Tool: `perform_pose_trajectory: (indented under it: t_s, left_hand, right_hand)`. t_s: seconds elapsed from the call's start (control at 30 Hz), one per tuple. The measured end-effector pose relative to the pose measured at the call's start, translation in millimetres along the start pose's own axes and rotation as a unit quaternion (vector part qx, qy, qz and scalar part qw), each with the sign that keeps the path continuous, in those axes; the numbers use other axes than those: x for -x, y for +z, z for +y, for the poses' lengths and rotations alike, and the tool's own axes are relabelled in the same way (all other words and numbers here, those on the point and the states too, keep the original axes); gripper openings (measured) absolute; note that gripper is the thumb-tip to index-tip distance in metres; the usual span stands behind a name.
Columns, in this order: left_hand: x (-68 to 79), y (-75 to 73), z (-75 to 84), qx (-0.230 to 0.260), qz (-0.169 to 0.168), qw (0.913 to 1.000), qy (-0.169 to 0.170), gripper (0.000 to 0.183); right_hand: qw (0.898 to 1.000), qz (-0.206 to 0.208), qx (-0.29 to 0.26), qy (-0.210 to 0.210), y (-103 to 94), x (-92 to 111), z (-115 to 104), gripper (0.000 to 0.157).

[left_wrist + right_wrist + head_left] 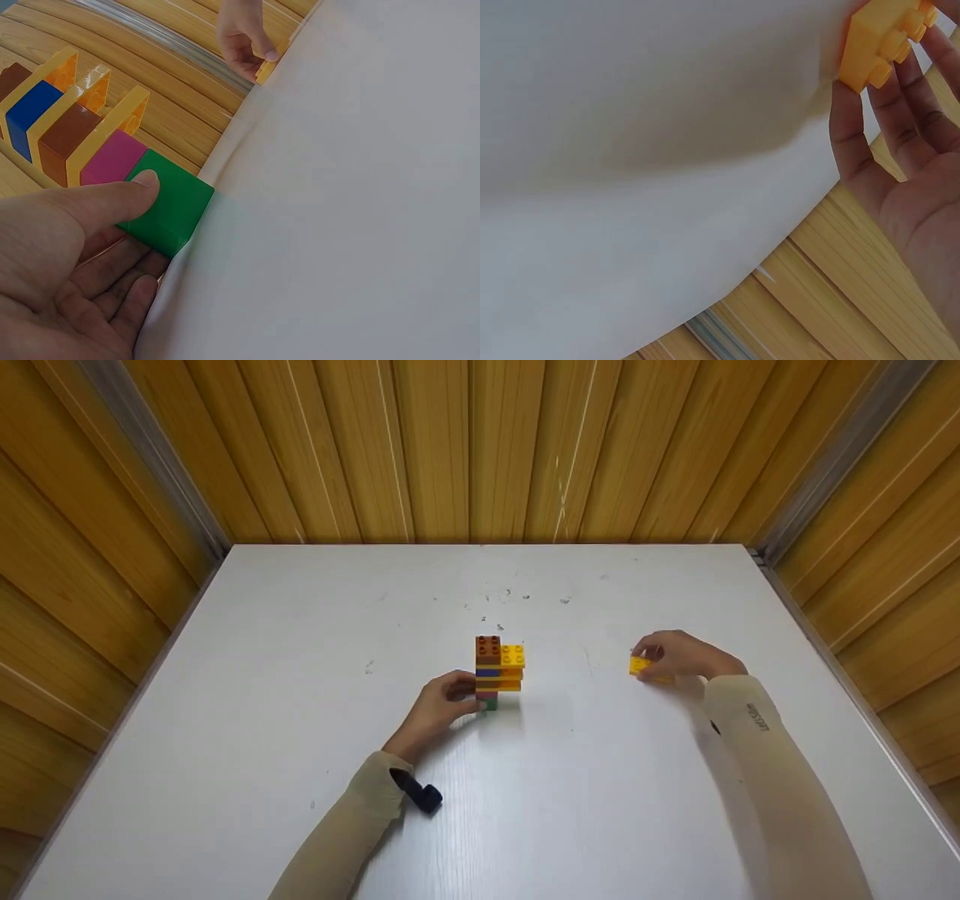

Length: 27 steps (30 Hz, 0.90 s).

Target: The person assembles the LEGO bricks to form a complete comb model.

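A tower of toy building bricks (488, 651) stands upright near the middle of the table. Brown tops it, with blue, brown, pink and green bricks below, and thin yellow pieces jut out to the right between them. My left hand (435, 705) grips the tower low down from its left side. In the left wrist view the thumb lies on the green brick (172, 206) at the base. Off to the right, my right hand (686, 652) pinches a yellow brick (870, 41) at the table surface; its studs show between the fingers.
The white table (480, 585) has small dark marks toward its far side. Wood-patterned walls (435, 450) close in the back and both sides. A black strap (417, 791) hangs from the left sleeve cuff.
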<state>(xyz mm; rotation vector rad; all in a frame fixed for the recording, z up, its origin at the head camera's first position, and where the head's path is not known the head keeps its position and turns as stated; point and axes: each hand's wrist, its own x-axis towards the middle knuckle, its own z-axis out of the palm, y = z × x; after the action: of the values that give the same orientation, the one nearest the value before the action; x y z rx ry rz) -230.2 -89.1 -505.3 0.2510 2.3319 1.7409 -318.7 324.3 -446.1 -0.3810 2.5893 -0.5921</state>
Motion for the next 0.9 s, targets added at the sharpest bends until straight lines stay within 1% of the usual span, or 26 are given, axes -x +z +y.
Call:
perform_pose_trajectory:
  t_s: [0.1, 0.27, 0.47, 0.73, 0.9]
  left_hand:
    - [-0.3, 0.2, -0.2, 0.002, -0.001, 1.0, -0.002, 0.037]
    - [-1.3, 0.6, -1.5, 0.002, -0.001, 1.0, -0.005, 0.038]
    - [-2.1, 0.4, -1.4, -0.003, 0.001, 0.9999, -0.012, 0.037]
    - [-1.5, 0.6, -0.1, -0.008, 0.006, 0.9997, -0.02, 0.036]
    - [-1.9, 0.4, -1.6, -0.005, 0.004, 0.9999, -0.016, 0.036]
  right_hand:
    - [1.0, 0.0, -0.003, -0.006, 0.7, -1.6, -1.4, 0.045]
    - [1.0, 0.005, 0.001, -0.029, 1.3, -3.1, -5.5, 0.04]
    - [0.999, 0.008, 0.017, -0.035, 0.9, -6.7, -13.2, 0.042]
    - [0.998, 0.003, 0.022, -0.053, -3.9, -13.3, -26.8, 0.037]
    - [0.997, 0.002, 0.023, -0.068, -6.2, -17.4, -39.3, 0.037]
